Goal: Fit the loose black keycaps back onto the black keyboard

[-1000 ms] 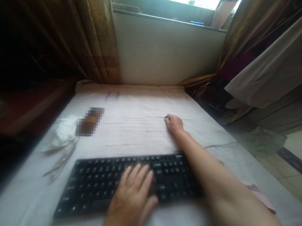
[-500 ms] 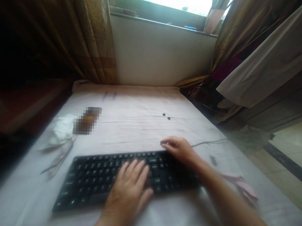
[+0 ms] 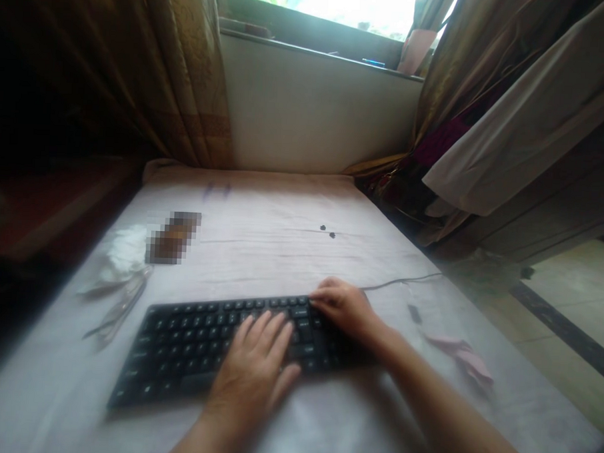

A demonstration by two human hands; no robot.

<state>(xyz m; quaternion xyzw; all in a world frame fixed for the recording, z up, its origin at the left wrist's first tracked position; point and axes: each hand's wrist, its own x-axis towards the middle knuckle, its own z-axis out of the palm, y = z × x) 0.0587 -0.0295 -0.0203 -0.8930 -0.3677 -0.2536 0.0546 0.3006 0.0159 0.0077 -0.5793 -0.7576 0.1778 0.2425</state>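
A black keyboard (image 3: 197,345) lies on the pale cloth in front of me. My left hand (image 3: 256,358) rests palm down on its middle keys with the fingers stretched out and slightly apart. At the far edge, right of centre, my right hand (image 3: 341,308) has its fingertips drawn together against the top of the keyboard. Whatever is in that pinch is too small and hidden to make out. My right hand and forearm cover much of the keyboard's right end. Beyond the hands, two small black pieces (image 3: 327,231) sit on the cloth.
Left of the keyboard are a crumpled white bundle (image 3: 125,249), a blurred brown item (image 3: 174,237) and a slim tool (image 3: 115,318) on clear wrapping. A cable (image 3: 404,280) runs off rightward. Nearby lie a pink cloth strip (image 3: 461,354) and a small grey piece (image 3: 415,314).
My right hand has come down from just beyond the keyboard's far edge onto that edge. My left hand stays on the keys. The view has shifted slightly.
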